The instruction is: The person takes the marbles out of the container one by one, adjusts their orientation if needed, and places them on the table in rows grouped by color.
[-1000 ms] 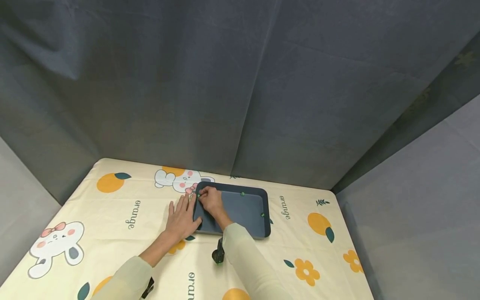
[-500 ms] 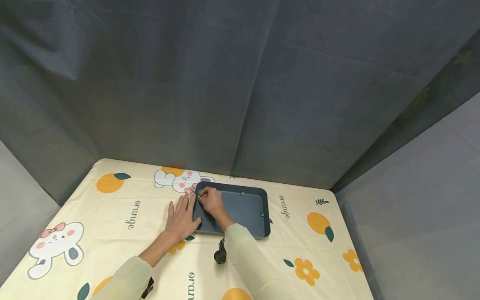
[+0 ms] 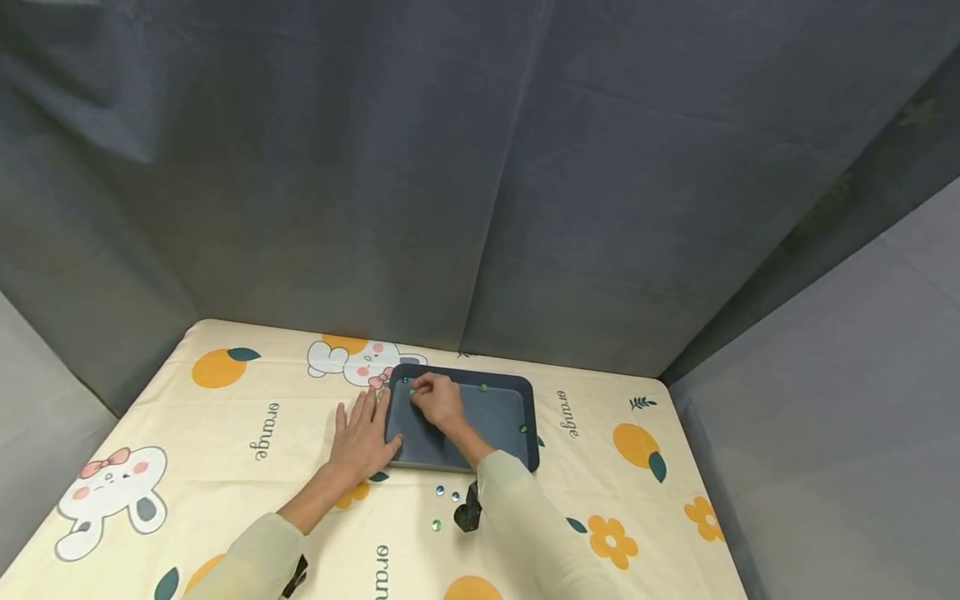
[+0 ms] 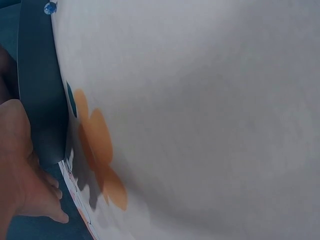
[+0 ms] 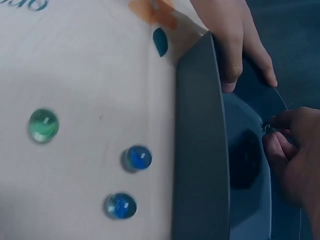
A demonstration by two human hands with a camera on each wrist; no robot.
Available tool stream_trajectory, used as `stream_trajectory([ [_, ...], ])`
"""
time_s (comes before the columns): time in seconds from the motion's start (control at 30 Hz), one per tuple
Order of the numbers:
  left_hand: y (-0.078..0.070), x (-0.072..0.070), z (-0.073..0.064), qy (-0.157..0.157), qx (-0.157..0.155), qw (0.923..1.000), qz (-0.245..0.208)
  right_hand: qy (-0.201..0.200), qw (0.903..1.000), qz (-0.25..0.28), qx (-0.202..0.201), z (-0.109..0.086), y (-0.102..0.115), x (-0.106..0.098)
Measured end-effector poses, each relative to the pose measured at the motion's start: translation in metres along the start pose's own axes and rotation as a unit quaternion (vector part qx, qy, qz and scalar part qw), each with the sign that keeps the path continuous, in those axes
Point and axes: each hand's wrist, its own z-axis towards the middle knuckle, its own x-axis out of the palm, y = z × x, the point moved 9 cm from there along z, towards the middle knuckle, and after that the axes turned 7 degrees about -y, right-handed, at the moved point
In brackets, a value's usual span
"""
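A dark grey baking tray (image 3: 487, 429) lies on the patterned cloth in the head view. My left hand (image 3: 362, 442) rests at its left rim, fingers spread and straight, thumb over the near left corner. Inside the tray, my right hand (image 3: 440, 406) pinches a small glass marble (image 5: 266, 127) between thumb and forefinger, close to the left end. Another green marble (image 3: 405, 380) sits by the far left corner. Two more lie in the tray: one green marble (image 3: 483, 387) along the far wall and one marble (image 3: 523, 429) along the right wall.
On the cloth in front of the tray are a green marble (image 5: 43, 125), a blue marble (image 5: 138, 158) and a second blue marble (image 5: 120, 206). The black wrist camera (image 3: 467, 510) hangs close beside them. Grey curtains (image 3: 480, 183) enclose the table.
My right hand has shifted a little right, away from the tray's left wall. The marble by the far left corner and those on the cloth now show. The left hand stays put.
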Motion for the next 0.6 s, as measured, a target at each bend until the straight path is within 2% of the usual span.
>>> stream_trajectory([
  [0.6,-0.001,-0.001,0.0,-0.004,0.006,0.9998,0.017,0.003,0.997,0.076,0.012,-0.021,-0.019,-0.038],
])
